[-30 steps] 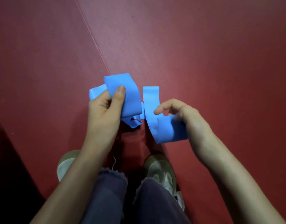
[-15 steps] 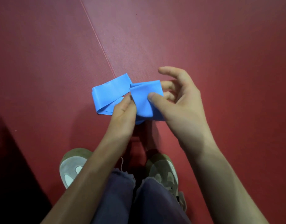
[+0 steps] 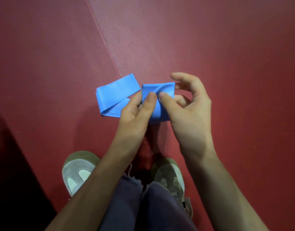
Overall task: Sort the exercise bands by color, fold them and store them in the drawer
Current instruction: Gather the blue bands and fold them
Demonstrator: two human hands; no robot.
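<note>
Head view. The person stands on a red floor mat [image 3: 210, 39], both hands raised in front.

The left hand [image 3: 135, 112] pinches the folded bundle of the blue band [image 3: 117, 95]: thumb on top, fingers [image 3: 126, 112] curled beneath.

The right hand [image 3: 190, 110] pinches the same bundle from the other side. Its thumb tip presses just beside the left thumb, its middle fingers curl behind, and its index finger arches above the bundle's top edge.

The rest of the band juts out left of the left fingers as a flat doubled loop.

A seam [image 3: 101, 39] in the mat runs away beyond the fingers.

Below the wrists are two grey-green shoes [image 3: 76, 170] and dark trousers [image 3: 143, 205] with frayed hems.
</note>
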